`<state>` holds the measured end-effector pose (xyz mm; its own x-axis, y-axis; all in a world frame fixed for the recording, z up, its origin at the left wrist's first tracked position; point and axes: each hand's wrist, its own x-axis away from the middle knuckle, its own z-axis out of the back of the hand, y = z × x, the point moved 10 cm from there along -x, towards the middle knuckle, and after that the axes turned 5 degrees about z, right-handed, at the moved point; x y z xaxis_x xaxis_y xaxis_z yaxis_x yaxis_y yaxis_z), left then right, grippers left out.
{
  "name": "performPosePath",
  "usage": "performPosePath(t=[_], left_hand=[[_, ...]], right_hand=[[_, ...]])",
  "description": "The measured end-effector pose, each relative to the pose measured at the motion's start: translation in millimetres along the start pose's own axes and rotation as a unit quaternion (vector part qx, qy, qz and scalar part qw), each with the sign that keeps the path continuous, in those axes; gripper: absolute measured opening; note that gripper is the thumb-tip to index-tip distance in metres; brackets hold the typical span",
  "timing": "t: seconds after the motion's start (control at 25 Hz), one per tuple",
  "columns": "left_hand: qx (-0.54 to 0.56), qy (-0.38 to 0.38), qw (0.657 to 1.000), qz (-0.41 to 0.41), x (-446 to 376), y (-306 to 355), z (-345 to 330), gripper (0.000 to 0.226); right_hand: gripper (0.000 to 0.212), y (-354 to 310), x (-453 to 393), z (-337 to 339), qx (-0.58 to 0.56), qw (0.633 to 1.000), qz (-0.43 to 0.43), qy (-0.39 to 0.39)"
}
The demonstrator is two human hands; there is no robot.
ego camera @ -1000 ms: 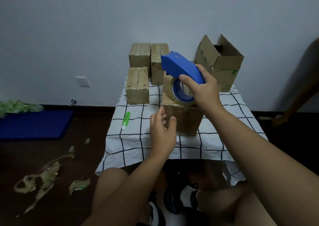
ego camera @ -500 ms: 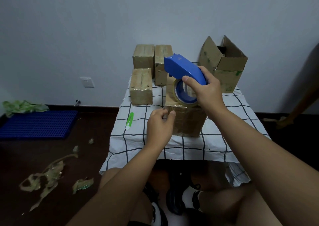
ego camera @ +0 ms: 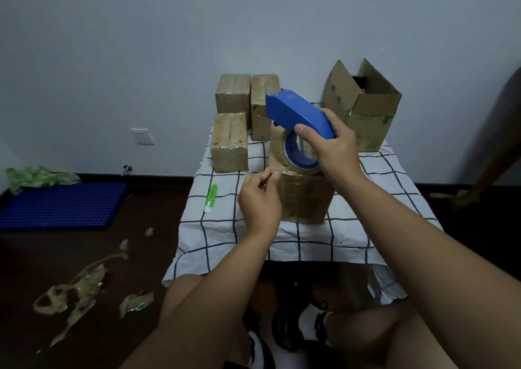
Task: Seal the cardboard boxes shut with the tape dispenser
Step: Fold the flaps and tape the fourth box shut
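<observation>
sealed boxes (ego camera: pixel 239 115) rear-left | open box (ego camera: pixel 366 109) rear-right | cutter (ego camera: pixel 211 198) front-left

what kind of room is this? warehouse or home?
Probably a home room, not a warehouse: a small table under a checked cloth, a plain wall with a socket, and tape scraps on the dark floor.

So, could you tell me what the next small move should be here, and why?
Probably press the tape end onto the box front with the left hand, which pinches at its top edge, while the right hand holds the dispenser above it.
</observation>
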<state>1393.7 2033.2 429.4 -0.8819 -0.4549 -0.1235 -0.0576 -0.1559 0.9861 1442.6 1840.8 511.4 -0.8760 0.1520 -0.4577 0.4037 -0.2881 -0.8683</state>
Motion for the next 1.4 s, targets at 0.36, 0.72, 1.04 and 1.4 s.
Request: performPosePath(t=[0.36, 0.72, 1.04, 1.4], left_hand=[[-0.367, -0.142, 0.911, -0.124, 22, -14, -14, 0.031], [-0.402, -0.057, 0.822, -0.398, 44, 68, -70, 0.041], [-0.426, -0.054, 0.844, -0.321, 35, 76, -104, 0.041], [-0.491, -0.049, 0.817, -0.299, 43, 71, -118, 0.027]], right_hand=[[0.038, -10, 6, 2, 0.001, 1.000, -0.012, 0.002], [0.037, -19, -1, 70, -0.101, 0.986, -0.024, 0.129], [0.065, 28, 18, 112, 0.015, 0.991, -0.060, 0.119], [0.064, 17, 38, 133, 0.061, 0.989, -0.062, 0.116]])
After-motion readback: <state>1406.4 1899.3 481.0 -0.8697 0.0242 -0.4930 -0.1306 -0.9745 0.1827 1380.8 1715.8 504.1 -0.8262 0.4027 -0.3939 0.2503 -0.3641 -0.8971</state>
